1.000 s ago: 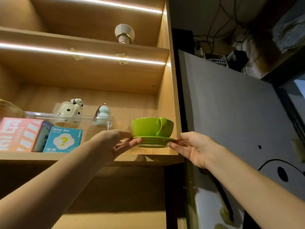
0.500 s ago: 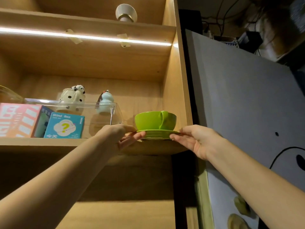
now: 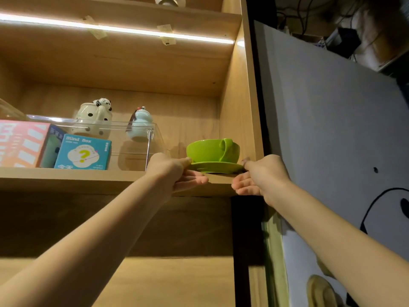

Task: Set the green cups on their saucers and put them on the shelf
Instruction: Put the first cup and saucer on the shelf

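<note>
A green cup (image 3: 211, 150) sits upright on a green saucer (image 3: 218, 167), its handle turned toward me. The saucer rests at the front right corner of the wooden shelf (image 3: 88, 178), its front rim slightly over the edge. My left hand (image 3: 174, 171) pinches the saucer's left rim, thumb on top and fingers under the shelf edge. My right hand (image 3: 259, 176) pinches the saucer's right rim the same way, beside the shelf's right side wall.
On the same shelf to the left stand a clear plastic bin (image 3: 141, 138), a teal "Blind Box" carton (image 3: 83, 152) and a pink box (image 3: 21, 144). A panda teapot (image 3: 95, 117) and a pale blue figurine (image 3: 139, 122) stand behind. A grey panel (image 3: 332, 129) rises at right.
Both hands have carried the cup and saucer up and forward onto the shelf's right end. The saucer now lies on the board instead of hovering before it.
</note>
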